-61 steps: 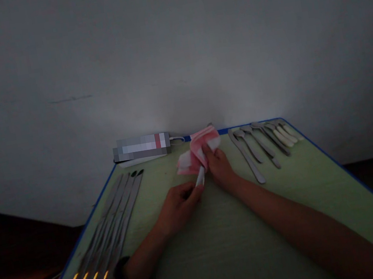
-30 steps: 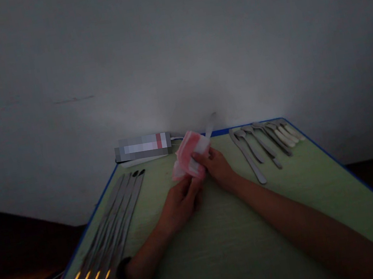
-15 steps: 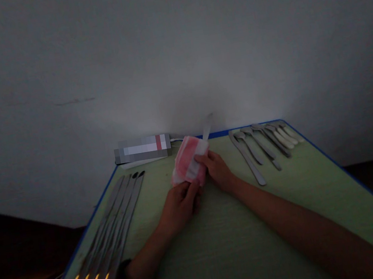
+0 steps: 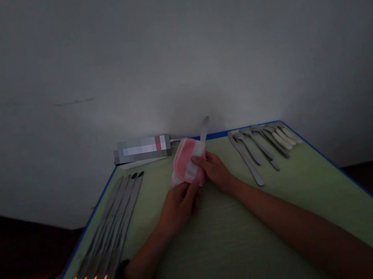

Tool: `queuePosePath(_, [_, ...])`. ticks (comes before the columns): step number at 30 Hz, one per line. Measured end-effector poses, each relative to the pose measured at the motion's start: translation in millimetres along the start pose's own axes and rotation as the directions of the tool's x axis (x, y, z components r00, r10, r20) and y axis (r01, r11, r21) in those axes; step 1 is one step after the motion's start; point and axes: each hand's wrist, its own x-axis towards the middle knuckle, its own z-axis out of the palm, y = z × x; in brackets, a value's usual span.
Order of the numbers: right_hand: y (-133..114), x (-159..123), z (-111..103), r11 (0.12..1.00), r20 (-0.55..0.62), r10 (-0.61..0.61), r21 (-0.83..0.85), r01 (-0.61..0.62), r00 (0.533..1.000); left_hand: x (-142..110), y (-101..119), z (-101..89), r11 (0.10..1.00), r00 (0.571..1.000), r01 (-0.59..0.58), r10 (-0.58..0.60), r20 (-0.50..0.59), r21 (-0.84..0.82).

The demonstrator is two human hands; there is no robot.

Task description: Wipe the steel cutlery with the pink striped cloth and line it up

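Observation:
A folded pink-and-white cloth [image 4: 185, 159] is held between my two hands over the middle of the table. Out of its upper right side sticks the slim, pale end of a piece of cutlery [image 4: 205, 128]; the cloth hides the rest, so its kind does not show. My left hand [image 4: 179, 206] is closed on the lower edge of the cloth, and a dark bracelet circles that wrist. My right hand [image 4: 217, 171] pinches the cloth from the right, its thumb pressed on the front near the utensil.
On the right, spoons [image 4: 247, 148] and other cutlery, some with white handles [image 4: 282, 136], lie in a row. Several long metal utensils [image 4: 115, 226] lie side by side on the left. A blurred-out box [image 4: 143, 149] with a cable stands at the back against the wall [image 4: 173, 56].
The cutlery end has tilted slightly and moved a little left and down with the cloth. Both hands keep their hold, and the right hand has shifted slightly left.

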Motion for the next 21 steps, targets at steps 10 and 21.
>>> queuePosePath(10, [1.0, 0.4, -0.6, 0.999, 0.092, -0.03, 0.035, 0.027, 0.995, 1.5, 0.2, 2.7, 0.993, 0.997, -0.064, 0.068, -0.037, 0.104])
queuePosePath(21, [3.4, 4.7, -0.9, 0.998, 0.001, -0.052, 0.04, 0.052, 0.999, 6.1, -6.8, 5.5, 0.98, 0.985, -0.148, 0.159, -0.074, 0.133])
